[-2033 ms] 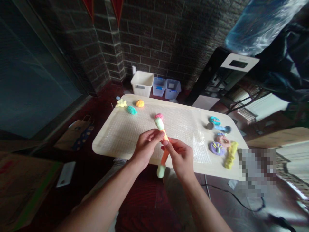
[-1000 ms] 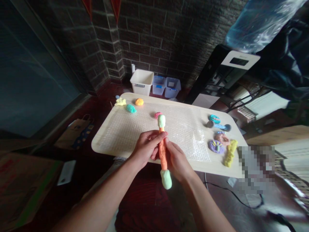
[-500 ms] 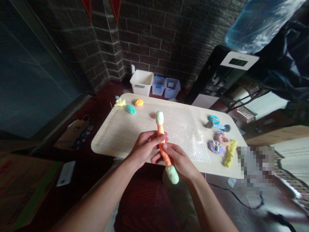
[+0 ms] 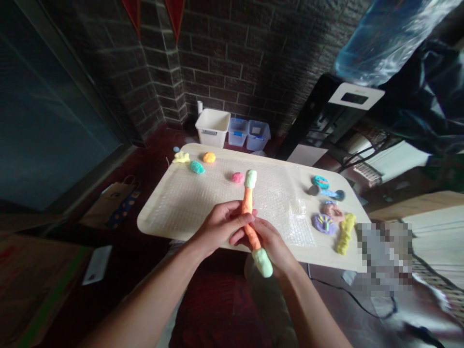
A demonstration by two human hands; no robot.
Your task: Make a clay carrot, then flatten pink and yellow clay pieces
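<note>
Orange and slightly bent, the stick [image 4: 247, 200] with pale green ends is held above the tabletop's [image 4: 147, 221] near edge, its far end over bubble wrap [image 4: 203, 198], its near end beyond the edge. The left hand's [image 4: 219, 224] grip pinches the middle between thumb and fingers; the right hand's [image 4: 271, 241] grip is closed around the lower half. Wrap stretches to either side of the hands, with a pink lump [image 4: 237, 177] just beyond the stick. Near the far left corner sit a pale yellow piece [image 4: 181, 157], an orange lump [image 4: 209, 157] and a teal lump [image 4: 197, 167]. Along the right edge are a teal disc [image 4: 321, 182], a blue bar [image 4: 325, 193] with grey ends, a brownish ring [image 4: 333, 211], a purple disc [image 4: 324, 224] and a yellow strip [image 4: 346, 234]. Past the far edge, a white bin [image 4: 212, 128] and two see-through tubs [image 4: 238, 132] stand by a dark brick wall [image 4: 224, 63]; a paper bag [image 4: 112, 200] is on the floor at left.
</note>
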